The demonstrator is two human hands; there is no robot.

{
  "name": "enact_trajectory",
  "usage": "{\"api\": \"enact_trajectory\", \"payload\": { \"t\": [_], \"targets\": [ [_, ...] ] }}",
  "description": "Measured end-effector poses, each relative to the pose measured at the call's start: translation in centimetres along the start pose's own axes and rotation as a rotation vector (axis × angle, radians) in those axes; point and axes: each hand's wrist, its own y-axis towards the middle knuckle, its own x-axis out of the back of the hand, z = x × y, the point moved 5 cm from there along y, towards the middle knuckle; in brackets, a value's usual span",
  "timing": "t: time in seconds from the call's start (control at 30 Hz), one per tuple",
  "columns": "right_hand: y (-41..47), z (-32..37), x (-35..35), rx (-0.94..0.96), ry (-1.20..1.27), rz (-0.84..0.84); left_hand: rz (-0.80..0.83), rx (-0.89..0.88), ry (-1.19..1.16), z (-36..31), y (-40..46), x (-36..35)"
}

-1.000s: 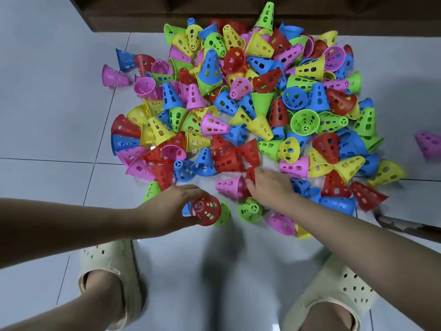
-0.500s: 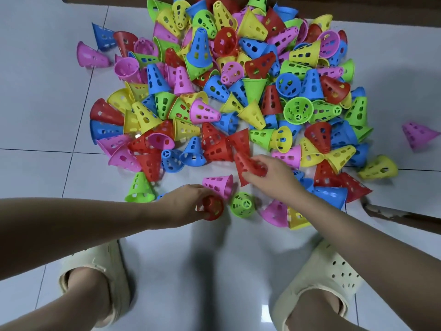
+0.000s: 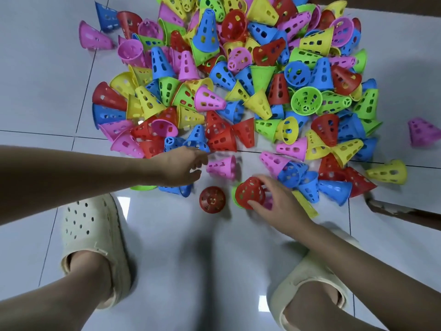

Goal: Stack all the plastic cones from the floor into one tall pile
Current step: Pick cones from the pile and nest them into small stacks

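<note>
Since 0.5 s before, her right hand (image 3: 274, 199) carried its perforated red plastic cone (image 3: 250, 192) down beside another red cone (image 3: 212, 199), gripping; left hand (image 3: 181, 166) was relaxed, empty.

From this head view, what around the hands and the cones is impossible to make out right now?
- Left hand: fingertips motion-blurred, so contact with the pink cone is unclear.
- Green cone: mostly hidden behind the red cone held by the right hand.
- Top of cone heap: cut off by the frame edge.

floor: pale grey tiles (image 3: 35, 91) | feet: cream perforated clogs (image 3: 90, 235) | top: dark wooden furniture (image 3: 381, 2)
</note>
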Motion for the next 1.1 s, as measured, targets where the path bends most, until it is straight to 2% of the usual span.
{"api": "enact_trajectory", "payload": {
  "t": [0.13, 0.33, 0.5, 0.73, 0.83, 0.93, 1.0, 1.1],
  "targets": [
    [0.6, 0.3, -1.2, 0.057, -0.167, 0.063, 0.004, 0.098, 0.002, -0.1, 1.6, -0.8],
    [1.5, -0.3, -2.4, 0.117, -0.427, 0.095, 0.011, -0.027, 0.145, -3.2, 3.5, -2.7],
    [1.9, -0.6, -2.1, 0.102, -0.421, 0.049, -0.084, -0.005, 0.126, -5.0, 6.1, -3.9],
    [2.0, -1.6, -1.2, 0.103, -0.333, 0.102, -0.006, 0.076, 0.008, -4.7, 7.5, -2.6],
    [1.9, -0.9, 0.5, 0.177, -0.319, 0.026, 0.035, 0.073, 0.006, -3.9, 6.1, -0.8],
    [2.4, 0.2, 2.5, 0.295, -0.360, -0.225, 0.043, 0.038, 0.011, -3.9, 3.4, 1.5],
    [3.5, -0.1, 3.6, 0.264, -0.428, -0.329, 0.051, 0.003, 0.096, -4.2, 1.1, 2.9],
    [5.8, -1.1, 4.5, 0.116, -0.613, -0.292, 0.005, -0.103, 0.315, -4.6, -2.2, 3.5]
  ]
}}
